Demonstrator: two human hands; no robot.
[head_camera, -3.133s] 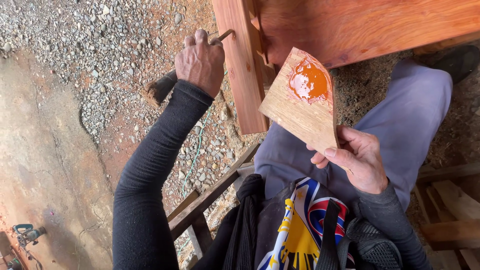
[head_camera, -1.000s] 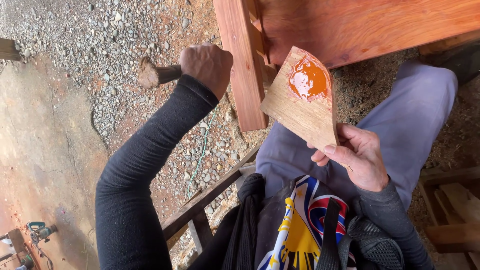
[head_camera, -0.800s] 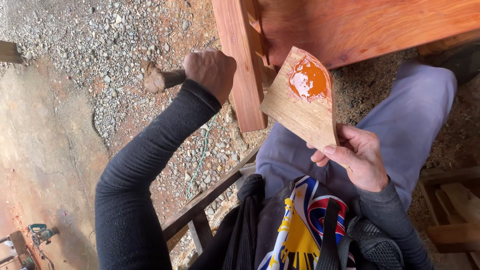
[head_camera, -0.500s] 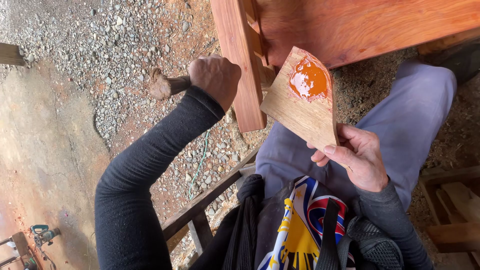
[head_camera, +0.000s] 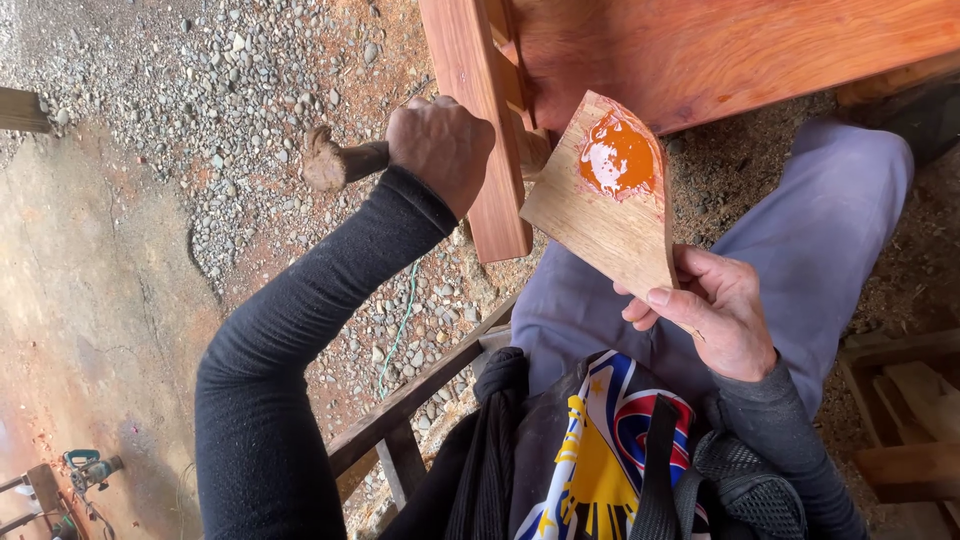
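Hands at work over gravel, seen from the single head camera that looked straight down. The left hand (head_camera: 440, 150) was closed in a full fist around the wooden handle of a brush (head_camera: 335, 165); only the worn butt of the handle stuck out to the left, and the working end was hidden behind the fist, against the upright reddish wooden post (head_camera: 478, 120). The right hand (head_camera: 715, 320) pinched the narrow lower end of a flat wooden board (head_camera: 605, 215) between thumb and fingers, holding it tilted just beside the post. A glossy puddle of orange paint (head_camera: 618, 158) sat on the upper part of the board.

As a judgement, coating was well under way: the post and the broad panel (head_camera: 740, 50) above it already showed an even red-orange tone, and paint remained on the board, so more seemed left to apply.

Bristles could not be seen, nor which spot was being touched. The panel ran off the top edge. A small power tool (head_camera: 90, 468) lay at the lower left, hard to identify.
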